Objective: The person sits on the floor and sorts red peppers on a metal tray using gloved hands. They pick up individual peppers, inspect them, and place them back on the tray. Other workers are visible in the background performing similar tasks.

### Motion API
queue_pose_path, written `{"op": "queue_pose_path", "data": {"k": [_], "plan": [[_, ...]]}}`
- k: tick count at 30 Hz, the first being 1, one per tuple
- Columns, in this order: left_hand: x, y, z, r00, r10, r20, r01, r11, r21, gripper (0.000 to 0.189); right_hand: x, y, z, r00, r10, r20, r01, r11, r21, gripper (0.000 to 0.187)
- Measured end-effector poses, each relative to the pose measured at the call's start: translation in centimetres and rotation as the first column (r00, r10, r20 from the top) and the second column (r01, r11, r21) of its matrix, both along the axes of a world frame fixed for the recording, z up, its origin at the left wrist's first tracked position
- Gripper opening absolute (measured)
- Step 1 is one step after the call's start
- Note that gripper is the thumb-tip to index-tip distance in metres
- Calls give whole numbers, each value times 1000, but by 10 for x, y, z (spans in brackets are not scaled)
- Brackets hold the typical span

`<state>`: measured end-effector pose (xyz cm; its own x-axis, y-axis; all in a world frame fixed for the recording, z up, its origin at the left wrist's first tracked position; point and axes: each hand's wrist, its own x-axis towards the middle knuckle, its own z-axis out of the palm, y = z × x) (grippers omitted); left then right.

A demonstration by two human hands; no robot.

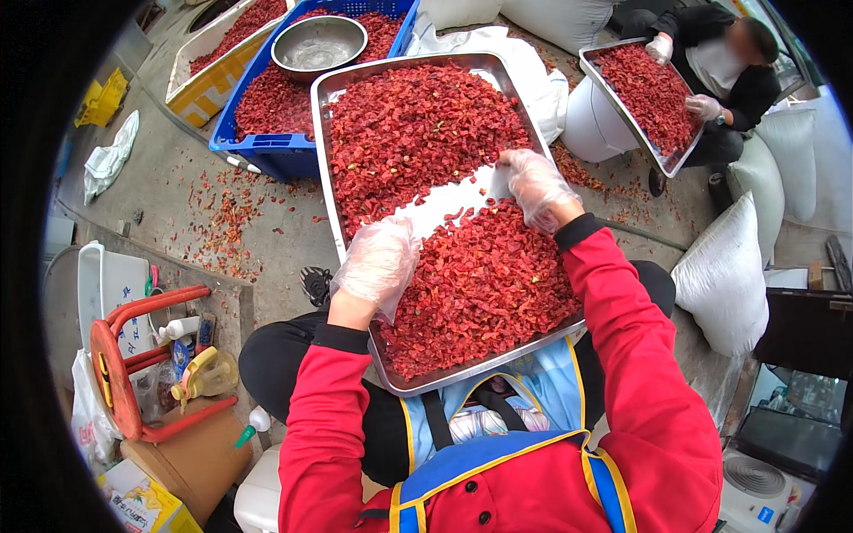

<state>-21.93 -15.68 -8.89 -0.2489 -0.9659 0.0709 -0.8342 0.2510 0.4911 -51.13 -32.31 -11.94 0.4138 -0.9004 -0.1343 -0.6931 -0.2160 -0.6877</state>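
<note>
A large metal tray [322, 153] lies before me, its near end above my lap. Chopped dried red peppers [426, 126] form a heap in its far part, and a second heap [480, 286] fills the near part. A bare white strip [446, 200] separates the two. My left hand [380, 260], in a clear plastic glove, is curled at the left end of this strip; whether its fingers hold any pieces is hidden. My right hand [536, 186], gloved likewise, rests at the strip's right end with its fingertips by the far heap.
A blue crate [266, 150] of red pieces with a steel bowl [320, 45] stands beyond the tray, beside a foam box [183, 73]. At the upper right, a co-worker [746, 80] handles another tray [646, 100]. White sacks [726, 280] lie right; an overturned red stool [113, 373] lies left.
</note>
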Motion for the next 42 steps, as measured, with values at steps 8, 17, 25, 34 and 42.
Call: {"op": "queue_pose_path", "data": {"k": [8,17,25,34,42], "plan": [[-3,-3,-4,999,-13,32,10,997,78,15,35,9,39,994,-86,65,68,971,231,30],[-5,0,5,1000,-26,-7,27,996,83,21,51,14,28,967,177,181,-233,903,362,37],[-1,0,4,991,-134,0,133,985,114,21,80,5,41,932,348,106,-321,924,-207,21],[0,3,16,931,-252,264,213,963,167,50,116,-56,33,918,293,-268,-397,712,-579,14],[-1,3,15,935,-239,261,189,961,202,63,127,-71,14,869,264,-419,-475,686,-551,8]]}}
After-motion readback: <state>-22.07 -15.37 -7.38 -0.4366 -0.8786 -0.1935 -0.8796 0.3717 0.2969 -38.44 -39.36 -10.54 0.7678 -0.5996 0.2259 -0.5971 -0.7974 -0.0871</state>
